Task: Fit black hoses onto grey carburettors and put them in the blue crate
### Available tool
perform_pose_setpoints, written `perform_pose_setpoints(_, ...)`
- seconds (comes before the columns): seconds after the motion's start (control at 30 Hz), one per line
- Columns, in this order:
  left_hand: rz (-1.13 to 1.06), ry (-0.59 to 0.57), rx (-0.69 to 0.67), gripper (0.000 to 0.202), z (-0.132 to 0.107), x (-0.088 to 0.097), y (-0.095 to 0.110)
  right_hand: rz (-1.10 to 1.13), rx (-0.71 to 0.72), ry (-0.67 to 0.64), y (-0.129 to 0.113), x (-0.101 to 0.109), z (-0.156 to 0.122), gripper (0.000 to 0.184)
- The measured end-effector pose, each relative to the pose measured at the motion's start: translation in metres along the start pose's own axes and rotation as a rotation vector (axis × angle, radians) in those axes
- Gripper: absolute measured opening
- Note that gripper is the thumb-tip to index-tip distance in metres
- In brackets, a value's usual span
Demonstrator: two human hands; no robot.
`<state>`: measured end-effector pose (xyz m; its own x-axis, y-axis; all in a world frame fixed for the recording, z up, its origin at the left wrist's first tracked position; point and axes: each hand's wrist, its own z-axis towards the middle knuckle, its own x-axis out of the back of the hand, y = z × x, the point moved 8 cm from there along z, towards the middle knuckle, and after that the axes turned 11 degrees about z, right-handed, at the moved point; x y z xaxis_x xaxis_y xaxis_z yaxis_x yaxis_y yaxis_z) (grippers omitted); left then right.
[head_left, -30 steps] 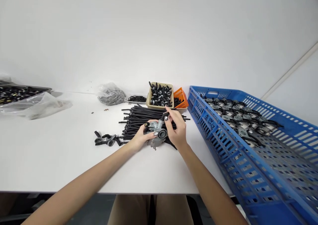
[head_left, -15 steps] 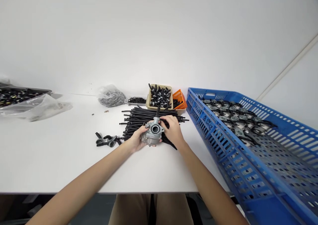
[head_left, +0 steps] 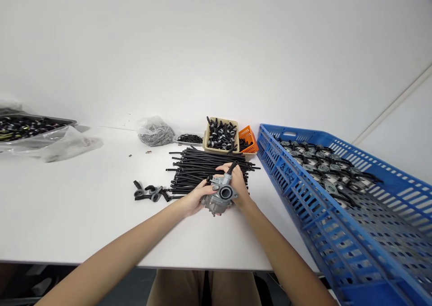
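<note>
A silver-grey metal carburetor (head_left: 218,200) is held above the front of the table, tilted, its round bore facing me and a black rubber cap (head_left: 232,167) on its top. My left hand (head_left: 197,197) grips it from the left, thumb on the body. Behind its right side, my right hand (head_left: 239,184) is closed round it, with most fingers hidden by the carburetor. Just beyond both hands lies a pile of black rubber hoses (head_left: 192,168). A few black and grey rubber fittings (head_left: 153,193) rest to the left.
A large blue crate (head_left: 290,193) at the right holds rows of carburetors (head_left: 332,166). Along the back stand a cream basket (head_left: 204,142) of black fittings, an orange basket (head_left: 251,146), a tray of black rings (head_left: 190,138) and a bag of grey parts (head_left: 155,132). A dark tray (head_left: 72,122) and plastic sheet (head_left: 67,144) lie far left.
The carburetor has moved right and nearer to me, and its cap now leans right. My right hand has shifted from its upper right side to behind it. The view has turned slightly.
</note>
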<state>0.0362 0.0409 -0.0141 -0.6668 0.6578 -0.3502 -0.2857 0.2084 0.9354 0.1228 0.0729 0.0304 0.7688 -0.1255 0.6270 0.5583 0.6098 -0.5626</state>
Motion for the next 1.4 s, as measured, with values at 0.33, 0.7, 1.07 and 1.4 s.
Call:
perform_pose_setpoints(0.33, -0.01, 0.011, -0.003, 0.054, -0.001, 0.001, 0.0, 0.055, -0.056, 0.09, 0.004, 0.006, 0.002, 0.019)
perform_pose_setpoints(0.7, 0.107, -0.161, 0.236, 0.055, -0.019, -0.025, -0.008, 0.08, 0.127, -0.294, -0.019, -0.021, -0.004, 0.01)
perform_pose_setpoints(1.07, 0.304, -0.433, 0.278, 0.054, -0.026, -0.06, -0.006, -0.101, 0.197, -0.412, -0.036, -0.04, -0.01, 0.011)
perform_pose_setpoints(1.4, 0.348, -0.472, 0.276, 0.064, -0.026, -0.058, -0.007, -0.022, 0.197, -0.36, -0.039, -0.04, -0.008, 0.008)
